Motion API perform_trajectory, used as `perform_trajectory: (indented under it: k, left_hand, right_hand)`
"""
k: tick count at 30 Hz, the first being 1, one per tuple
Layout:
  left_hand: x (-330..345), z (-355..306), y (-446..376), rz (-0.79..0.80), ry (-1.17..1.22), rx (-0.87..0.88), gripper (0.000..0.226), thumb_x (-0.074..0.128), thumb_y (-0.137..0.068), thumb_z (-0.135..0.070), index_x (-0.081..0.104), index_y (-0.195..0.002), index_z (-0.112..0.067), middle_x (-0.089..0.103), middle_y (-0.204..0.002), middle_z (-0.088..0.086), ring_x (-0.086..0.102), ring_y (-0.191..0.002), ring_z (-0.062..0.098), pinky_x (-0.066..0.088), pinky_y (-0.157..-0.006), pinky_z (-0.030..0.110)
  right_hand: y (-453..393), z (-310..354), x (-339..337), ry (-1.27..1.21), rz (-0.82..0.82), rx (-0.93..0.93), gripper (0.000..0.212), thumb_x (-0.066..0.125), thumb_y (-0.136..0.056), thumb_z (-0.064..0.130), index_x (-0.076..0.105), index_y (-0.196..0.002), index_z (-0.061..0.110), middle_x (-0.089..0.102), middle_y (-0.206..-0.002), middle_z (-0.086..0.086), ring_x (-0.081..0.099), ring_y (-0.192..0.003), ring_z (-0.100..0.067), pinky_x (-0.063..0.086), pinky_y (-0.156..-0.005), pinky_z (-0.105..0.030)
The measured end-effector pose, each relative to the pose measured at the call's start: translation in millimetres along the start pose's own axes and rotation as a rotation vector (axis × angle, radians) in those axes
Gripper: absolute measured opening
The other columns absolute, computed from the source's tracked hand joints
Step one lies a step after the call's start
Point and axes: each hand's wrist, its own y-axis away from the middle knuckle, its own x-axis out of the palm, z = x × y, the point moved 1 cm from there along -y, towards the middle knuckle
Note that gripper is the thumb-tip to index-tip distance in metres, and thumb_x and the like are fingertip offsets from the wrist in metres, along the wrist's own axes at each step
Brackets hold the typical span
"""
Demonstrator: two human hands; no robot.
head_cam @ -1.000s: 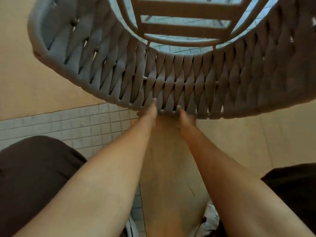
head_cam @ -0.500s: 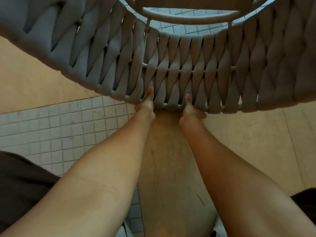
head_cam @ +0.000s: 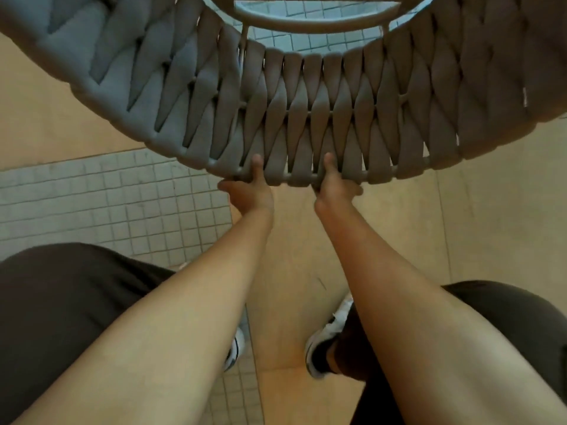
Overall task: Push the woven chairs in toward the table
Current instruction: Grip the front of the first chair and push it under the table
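A grey woven chair point(head_cam: 306, 111) fills the top of the head view, its curved strap-woven backrest seen from above. My left hand point(head_cam: 250, 191) grips the top rim of the backrest near its middle, thumb over the straps. My right hand point(head_cam: 333, 187) grips the same rim a little to the right, thumb also up on the weave. The chair's slatted seat frame point(head_cam: 313, 19) shows beyond the backrest. The table is not in view.
The floor under me is tan stone point(head_cam: 306, 240) with a band of small pale square tiles point(head_cam: 107, 194) on the left. My dark trousers point(head_cam: 61, 302) and white-and-black shoes point(head_cam: 325, 338) show at the bottom.
The chair back has come closer and lower in the view, so less of the seat shows. Both hands stay clamped on the rim. My legs and shoes have stepped into view.
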Motion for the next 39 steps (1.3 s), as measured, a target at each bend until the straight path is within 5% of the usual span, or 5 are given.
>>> perform_trajectory:
  k: [10,24,28,32,39]
  left_hand:
    - [-102,-81,134,0.395,-1.029,1.179,0.082,0.067,-0.073,-0.061,0.049,-0.136,-0.012,0.044,-0.143,0.011,0.032,-0.141,0.030,0.016,-0.121,0.052]
    - [-159,-209,190,0.733,-1.719,1.229,0.079,0.053,-0.098,-0.025,0.005,-0.162,-0.021,0.010,-0.169,0.004,0.012,-0.153,0.038,0.012,-0.118,0.067]
    - [-163,-251,179,0.803,-1.710,1.279,0.078,0.056,-0.096,-0.028,0.014,-0.161,-0.023,0.016,-0.168,0.003,0.021,-0.151,0.037,0.020,-0.117,0.067]
    - [-163,-303,161,0.850,-1.694,1.341,0.073,0.058,-0.092,-0.030,0.027,-0.158,-0.028,0.030,-0.164,-0.002,0.035,-0.146,0.033,0.030,-0.114,0.063]
    - [-160,-389,130,0.952,-1.650,1.473,0.059,0.059,-0.080,-0.037,0.051,-0.138,-0.040,0.067,-0.121,-0.009,0.065,-0.099,0.024,0.053,-0.078,0.041]
  right_hand:
    - [159,66,-50,0.199,-0.139,-0.044,0.072,0.088,-0.080,0.023,0.029,-0.119,0.024,0.056,-0.118,-0.003,0.065,-0.110,-0.029,0.063,-0.082,-0.049]
    - [344,144,-65,0.444,-0.226,-0.405,0.072,0.085,-0.079,0.017,0.036,-0.133,0.013,0.053,-0.132,-0.010,0.065,-0.107,-0.018,0.054,-0.086,-0.016]
    - [378,168,-54,1.293,-0.001,-1.103,0.103,0.079,-0.067,0.042,0.029,-0.154,0.018,0.024,-0.158,-0.013,0.022,-0.149,-0.028,0.016,-0.123,-0.044]
    - [358,208,-10,2.092,0.326,-1.118,0.121,0.085,-0.066,0.054,0.016,-0.161,0.024,0.003,-0.169,-0.017,-0.001,-0.156,-0.034,-0.004,-0.123,-0.057]
    - [352,225,64,2.092,0.223,-1.204,0.040,0.070,-0.075,0.051,0.066,-0.109,0.030,0.069,-0.096,0.002,0.065,-0.087,-0.026,0.041,-0.065,-0.034]
